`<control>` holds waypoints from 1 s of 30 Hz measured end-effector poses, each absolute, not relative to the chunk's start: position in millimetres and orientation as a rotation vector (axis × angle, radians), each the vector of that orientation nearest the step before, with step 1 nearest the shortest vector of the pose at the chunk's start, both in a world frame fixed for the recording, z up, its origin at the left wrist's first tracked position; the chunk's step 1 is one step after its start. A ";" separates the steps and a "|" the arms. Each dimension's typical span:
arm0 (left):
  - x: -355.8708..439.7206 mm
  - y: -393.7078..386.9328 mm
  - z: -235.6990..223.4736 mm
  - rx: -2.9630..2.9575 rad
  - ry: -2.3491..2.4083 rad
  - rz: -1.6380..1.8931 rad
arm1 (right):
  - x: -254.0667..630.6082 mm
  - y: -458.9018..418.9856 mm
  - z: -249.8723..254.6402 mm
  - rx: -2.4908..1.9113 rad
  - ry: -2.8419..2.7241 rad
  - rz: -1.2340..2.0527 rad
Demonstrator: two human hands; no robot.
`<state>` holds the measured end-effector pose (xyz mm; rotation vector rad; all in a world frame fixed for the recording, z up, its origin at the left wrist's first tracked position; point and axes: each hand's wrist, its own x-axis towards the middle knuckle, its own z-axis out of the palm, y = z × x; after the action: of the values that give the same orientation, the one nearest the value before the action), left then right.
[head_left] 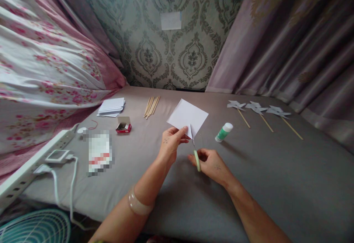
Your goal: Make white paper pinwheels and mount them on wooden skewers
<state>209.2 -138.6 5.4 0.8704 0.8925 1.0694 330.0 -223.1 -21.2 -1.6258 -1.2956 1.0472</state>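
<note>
Between thumb and fingers, my left hand (172,142) pinches a white square of paper (188,113) by its near edge. My right hand (212,165) is closed round the pale green handles of a pair of scissors (197,160). The blades are at the paper's near corner, just right of my left thumb, and partly overlap the sheet. A green and white glue stick (224,132) stands to the right of the paper. Beyond my left hand lies a bundle of thin wooden sticks (151,107).
Three paper pinwheels (256,107) on sticks lie at the right. Leftward are a stack of white paper (111,106), a small red open box (123,127), a blurred packet (100,152) and a power strip (35,167) with cables. A teal fan (35,226) stands below the edge.
</note>
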 end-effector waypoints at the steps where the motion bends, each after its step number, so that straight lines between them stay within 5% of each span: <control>1: 208.4 -137.6 5.6 0.865 0.901 1.083 | 329.6 -223.9 -20.3 -1.625 -1.353 1.052; 7: 202.4 -128.0 5.9 0.820 0.932 1.175 | 331.3 -226.2 -14.5 -1.632 -1.447 1.030; 18: 205.9 -132.4 5.5 0.867 0.844 1.005 | 359.0 -214.0 -2.4 -1.430 -0.728 0.829; 30: 205.5 -134.0 5.1 1.088 0.909 0.914 | 365.0 -215.5 -0.8 -1.353 -0.769 0.863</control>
<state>205.5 -134.0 5.1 1.0878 0.9085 0.9140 365.0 -215.5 -0.8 -1.3534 -0.7694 0.8631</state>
